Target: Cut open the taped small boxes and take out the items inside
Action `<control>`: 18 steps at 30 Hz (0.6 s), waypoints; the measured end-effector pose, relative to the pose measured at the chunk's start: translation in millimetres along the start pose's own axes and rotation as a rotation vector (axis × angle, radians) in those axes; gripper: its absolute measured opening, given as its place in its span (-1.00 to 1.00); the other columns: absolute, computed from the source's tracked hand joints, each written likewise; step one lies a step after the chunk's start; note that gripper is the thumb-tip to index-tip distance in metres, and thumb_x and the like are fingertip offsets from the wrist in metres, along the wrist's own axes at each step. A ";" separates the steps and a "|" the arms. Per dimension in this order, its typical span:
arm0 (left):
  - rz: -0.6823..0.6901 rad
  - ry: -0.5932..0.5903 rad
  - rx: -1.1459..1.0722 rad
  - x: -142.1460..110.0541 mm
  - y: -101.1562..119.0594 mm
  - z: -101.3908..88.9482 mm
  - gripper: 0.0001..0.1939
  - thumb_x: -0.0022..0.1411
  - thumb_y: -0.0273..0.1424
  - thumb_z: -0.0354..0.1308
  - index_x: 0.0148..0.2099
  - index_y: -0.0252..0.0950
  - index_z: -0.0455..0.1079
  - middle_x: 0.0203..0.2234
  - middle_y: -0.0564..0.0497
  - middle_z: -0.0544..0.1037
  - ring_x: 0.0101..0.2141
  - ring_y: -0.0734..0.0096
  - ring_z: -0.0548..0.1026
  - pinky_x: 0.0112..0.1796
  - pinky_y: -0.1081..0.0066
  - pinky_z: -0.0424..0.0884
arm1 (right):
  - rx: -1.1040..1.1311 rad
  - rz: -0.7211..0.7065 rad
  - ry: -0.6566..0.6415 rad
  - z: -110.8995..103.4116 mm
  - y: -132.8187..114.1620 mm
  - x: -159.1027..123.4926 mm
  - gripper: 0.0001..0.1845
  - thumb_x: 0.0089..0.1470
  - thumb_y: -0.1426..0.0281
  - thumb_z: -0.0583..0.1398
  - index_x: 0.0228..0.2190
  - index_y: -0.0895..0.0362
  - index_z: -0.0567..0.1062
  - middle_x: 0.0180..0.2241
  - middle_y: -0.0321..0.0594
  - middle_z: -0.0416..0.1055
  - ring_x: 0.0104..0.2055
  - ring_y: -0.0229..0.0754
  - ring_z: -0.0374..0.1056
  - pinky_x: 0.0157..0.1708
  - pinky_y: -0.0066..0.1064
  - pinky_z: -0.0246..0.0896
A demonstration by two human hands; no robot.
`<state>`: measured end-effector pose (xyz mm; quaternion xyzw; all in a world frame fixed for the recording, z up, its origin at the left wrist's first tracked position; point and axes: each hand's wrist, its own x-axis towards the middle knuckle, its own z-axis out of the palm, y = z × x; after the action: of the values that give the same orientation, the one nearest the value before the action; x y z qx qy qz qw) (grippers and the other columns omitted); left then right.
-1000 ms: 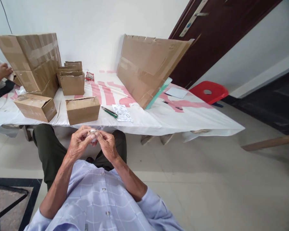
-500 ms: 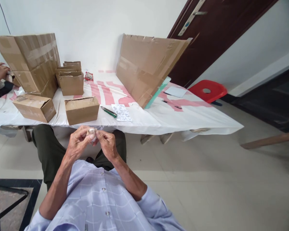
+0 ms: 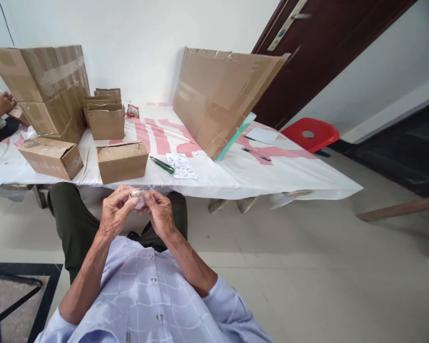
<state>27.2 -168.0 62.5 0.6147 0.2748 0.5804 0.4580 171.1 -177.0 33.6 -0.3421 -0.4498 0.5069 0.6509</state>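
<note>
Between the fingertips of both hands, over my lap, is a small whitish object (image 3: 139, 200) with a brownish top; its kind I cannot make out. My left hand (image 3: 116, 212) pinches it from the left, with the thumb across its near side. From the right, my right hand (image 3: 159, 212) grips it between thumb and fingers. Just beyond the hands, at the table's front edge, stands a small cardboard box (image 3: 122, 162). To its right lie a green-handled utility knife (image 3: 162, 165) and a white sheet with dark patterns (image 3: 181, 166).
Another small carton (image 3: 50, 158) sits at the left, before large stacked boxes (image 3: 53, 85). Several open cartons (image 3: 106, 121) stand behind. A big cardboard panel (image 3: 223, 97) leans on the white-covered table (image 3: 289, 178). A red stool (image 3: 311, 134) is beyond; a co-worker's hand (image 3: 3, 102) shows far left.
Both hands keep hold of the small object; it has turned slightly, and the right thumb has shifted over more of it. The camera view has moved a little.
</note>
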 end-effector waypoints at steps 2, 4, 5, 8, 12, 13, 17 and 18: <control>-0.001 -0.004 -0.026 -0.4 -0.8 0.7 -0.70 0.25 -0.12 0.48 -0.14 -0.25 0.74 -0.28 -0.08 0.60 -0.42 0.38 0.52 -0.43 0.38 0.50 | 0.113 0.084 -0.049 1.2 2.3 0.9 -0.30 -0.03 -0.29 0.41 -0.59 0.05 0.40 -0.61 -0.33 0.42 -0.57 -0.25 0.31 -0.51 -0.37 0.26; 0.001 -0.002 -0.017 -0.7 -1.8 1.0 -0.70 0.25 -0.12 0.48 -0.14 -0.24 0.75 -0.28 -0.08 0.61 -0.42 0.36 0.53 -0.43 0.37 0.50 | 0.164 0.134 -0.044 1.9 3.8 1.6 -0.31 -0.09 -0.28 0.45 -0.55 0.05 0.42 -0.59 -0.34 0.42 -0.58 -0.27 0.29 -0.53 -0.39 0.23; 0.007 0.004 0.004 -0.7 -2.1 1.1 -0.70 0.25 -0.12 0.48 -0.14 -0.24 0.75 -0.29 -0.08 0.61 -0.40 0.35 0.53 -0.42 0.38 0.50 | 0.160 0.134 -0.012 2.1 4.3 1.8 -0.32 -0.12 -0.26 0.47 -0.52 0.06 0.44 -0.59 -0.35 0.43 -0.58 -0.27 0.28 -0.54 -0.39 0.22; 0.041 0.019 0.081 -0.4 -2.0 1.7 -0.70 0.26 -0.12 0.47 -0.15 -0.24 0.75 -0.33 -0.09 0.62 -0.35 0.33 0.51 -0.38 0.39 0.47 | 0.048 0.044 0.132 2.6 4.4 1.3 -0.35 -0.12 -0.24 0.48 -0.50 0.06 0.46 -0.61 -0.36 0.43 -0.60 -0.27 0.26 -0.55 -0.39 0.21; 0.073 0.028 0.096 -0.3 -2.4 4.1 -0.70 0.28 -0.11 0.46 -0.14 -0.23 0.75 -0.34 -0.07 0.63 -0.36 0.34 0.49 -0.37 0.38 0.47 | -0.227 -0.162 0.228 5.7 0.3 -5.0 -0.43 0.13 -0.16 0.36 -0.54 0.04 0.46 -0.62 -0.34 0.41 -0.56 -0.23 0.28 -0.47 -0.35 0.29; 0.072 0.032 0.086 -0.5 -3.1 4.7 -0.70 0.28 -0.11 0.46 -0.14 -0.22 0.75 -0.33 -0.07 0.63 -0.35 0.34 0.50 -0.38 0.39 0.48 | -0.288 -0.205 0.236 6.9 -1.0 -7.4 -0.45 0.20 -0.12 0.31 -0.54 0.04 0.46 -0.61 -0.33 0.42 -0.54 -0.22 0.29 -0.44 -0.35 0.30; 0.068 0.057 0.074 -1.8 -8.4 5.7 -0.72 0.30 -0.13 0.44 -0.09 -0.22 0.74 -0.28 -0.09 0.62 -0.33 0.33 0.52 -0.39 0.39 0.50 | -0.405 -0.288 0.217 11.2 -2.5 -15.0 -0.53 0.36 -0.02 0.19 -0.42 0.05 0.55 -0.50 -0.27 0.50 -0.47 -0.20 0.37 -0.38 -0.34 0.36; 0.066 0.065 0.083 -2.0 -9.7 5.3 -0.72 0.30 -0.14 0.44 -0.09 -0.22 0.74 -0.27 -0.09 0.61 -0.31 0.32 0.52 -0.38 0.39 0.50 | -0.403 -0.282 0.209 11.6 -1.7 -15.5 -0.55 0.36 -0.02 0.20 -0.38 0.06 0.57 -0.48 -0.27 0.51 -0.47 -0.19 0.38 -0.38 -0.34 0.37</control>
<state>33.8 -166.9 53.6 0.6229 0.2929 0.6028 0.4035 159.5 -192.6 35.6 -0.4491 -0.5154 0.2732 0.6768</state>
